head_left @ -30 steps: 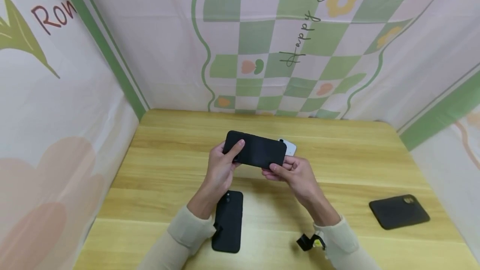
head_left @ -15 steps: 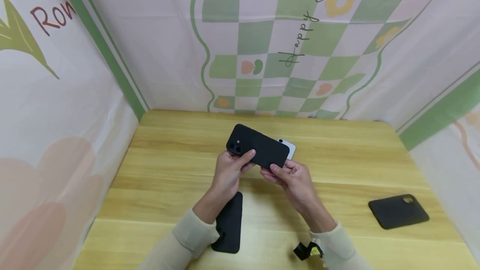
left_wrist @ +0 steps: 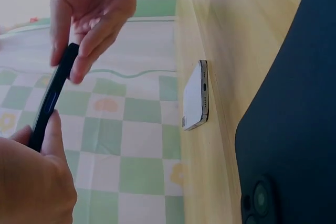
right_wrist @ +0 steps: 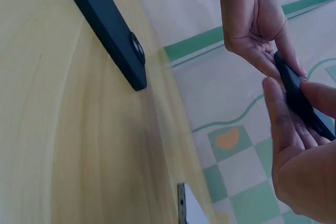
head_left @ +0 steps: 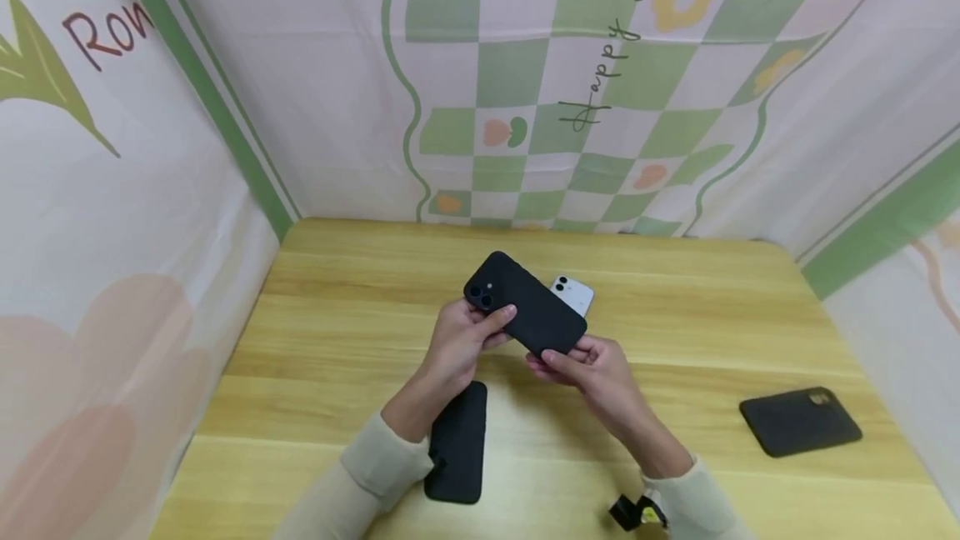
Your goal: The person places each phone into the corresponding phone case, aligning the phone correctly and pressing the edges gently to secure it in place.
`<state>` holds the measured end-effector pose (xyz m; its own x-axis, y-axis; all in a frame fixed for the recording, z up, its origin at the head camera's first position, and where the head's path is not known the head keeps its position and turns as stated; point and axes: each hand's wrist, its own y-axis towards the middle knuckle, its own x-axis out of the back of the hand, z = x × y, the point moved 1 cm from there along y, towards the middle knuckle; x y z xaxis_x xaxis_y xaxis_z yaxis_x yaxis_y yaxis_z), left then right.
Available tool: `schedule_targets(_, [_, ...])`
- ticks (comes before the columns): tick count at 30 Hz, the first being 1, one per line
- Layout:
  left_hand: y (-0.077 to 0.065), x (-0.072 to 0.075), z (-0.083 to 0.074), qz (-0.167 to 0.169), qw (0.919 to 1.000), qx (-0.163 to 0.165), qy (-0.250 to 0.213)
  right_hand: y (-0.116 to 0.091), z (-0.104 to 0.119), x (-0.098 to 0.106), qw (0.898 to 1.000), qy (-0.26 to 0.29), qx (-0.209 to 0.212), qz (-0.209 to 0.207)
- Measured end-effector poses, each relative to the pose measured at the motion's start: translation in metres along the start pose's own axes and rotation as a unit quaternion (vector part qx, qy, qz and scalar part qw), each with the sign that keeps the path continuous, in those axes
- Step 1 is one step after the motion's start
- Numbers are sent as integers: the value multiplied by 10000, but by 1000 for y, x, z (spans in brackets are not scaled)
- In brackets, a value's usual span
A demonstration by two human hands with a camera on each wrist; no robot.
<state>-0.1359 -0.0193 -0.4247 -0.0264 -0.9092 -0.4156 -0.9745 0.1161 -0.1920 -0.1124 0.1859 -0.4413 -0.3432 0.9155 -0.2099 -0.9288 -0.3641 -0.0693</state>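
Note:
Both hands hold a black phone (head_left: pixel 528 302) above the table, its back with two camera lenses facing up and its length slanting down to the right. My left hand (head_left: pixel 457 340) grips the camera end, thumb across the back. At the opposite end, my right hand (head_left: pixel 592 365) pinches the lower corner between thumb and fingers. A white phone (head_left: pixel 574 294) lies on the table behind, partly covered by the held phone in the head view. Under my left wrist lies another black phone (head_left: pixel 459 448), its upper left hidden by the arm.
An empty black phone case (head_left: pixel 801 422) with a camera cutout lies on the right of the wooden table (head_left: pixel 337 315). Patterned fabric walls (head_left: pixel 525 90) stand at the back and sides. A small black device (head_left: pixel 636 513) sits at the right cuff.
The held phone has tilted further, its right end dropping, and its camera lenses have come into view. My left thumb has slid from the camera end toward the lower edge.

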Motion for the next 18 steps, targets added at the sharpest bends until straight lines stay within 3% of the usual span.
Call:
schedule_targets(4, [0,-1,0,234,9994,85,233,-4,7,10,9994,-332,-61,-94])
schedule_targets(9, [1,0,4,665,9942,330,782,-8,16,23,9950,-800,-231,-557])
schedule_targets(14, [-1,-2,12,1098,9805,771,1435,-12,19,32,9858,-1520,-498,-513])
schedule_targets(18, [-3,-4,20,1653,9621,1096,1871,-16,19,34,9812,-1779,-731,-155])
